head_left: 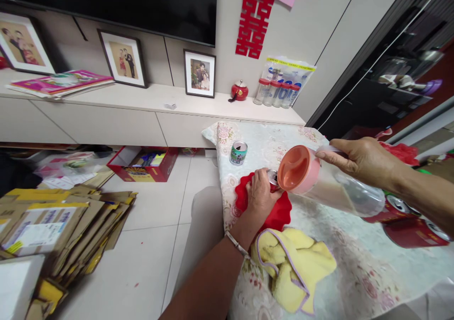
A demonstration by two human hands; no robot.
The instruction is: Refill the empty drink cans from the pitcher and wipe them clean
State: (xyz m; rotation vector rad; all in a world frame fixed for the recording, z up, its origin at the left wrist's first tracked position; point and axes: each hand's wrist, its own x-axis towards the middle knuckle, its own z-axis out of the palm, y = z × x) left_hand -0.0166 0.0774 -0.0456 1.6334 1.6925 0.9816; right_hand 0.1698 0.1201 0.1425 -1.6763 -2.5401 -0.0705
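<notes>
My left hand (259, 193) is closed around a small red can (273, 179), its opened top facing up, above a red scalloped dish (283, 212). A clear plastic pitcher (342, 194) with a pink-orange lid is tipped toward that can, the lid's edge right at the can's top. Its handle is in the grip of my right hand (365, 161). Pale, cloudy liquid shows inside the pitcher; whether any flows out I cannot tell. Beyond the dish stands a green-and-silver can (239, 153) with an open top. A crumpled yellow towel (301, 268) lies nearer to me.
Large red cans (414, 233) sit at the right on the floral tablecloth (358, 272). Behind the table, a low cabinet (159, 95) bears framed photos, a red pot (240, 91) and red-lidded jars (276, 94). Flattened cardboard (85, 235) and a red box (145, 166) lie on the floor.
</notes>
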